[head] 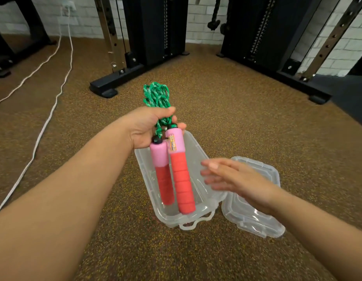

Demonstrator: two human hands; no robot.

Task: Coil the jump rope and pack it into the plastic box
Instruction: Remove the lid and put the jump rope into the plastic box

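Head view: left hand (pixel 144 129) grips the bunched green rope (pixel 156 96), so both handles (pixel 172 171) dangle over the open box (pixel 196 147) for lowering in, right hand (pixel 234 179) flat, fingers straight, over the lid (pixel 263 209) lying right.

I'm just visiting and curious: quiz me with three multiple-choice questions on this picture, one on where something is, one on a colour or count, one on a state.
1. Where does the lid lie?
A. On the floor right of the plastic box
B. Snapped onto the box
C. In the left hand

2. What colour is the rope?
A. Yellow
B. Green
C. Black

3. What is the left hand doing?
A. Resting flat on the floor
B. Hanging idle and holding nothing
C. Gripping the bundled rope, both handles hanging down over the box

Answers: 1 A, the clear lid sits beside the open box; 2 B, green loops stick up above the fist; 3 C, the fingers curl round the rope.
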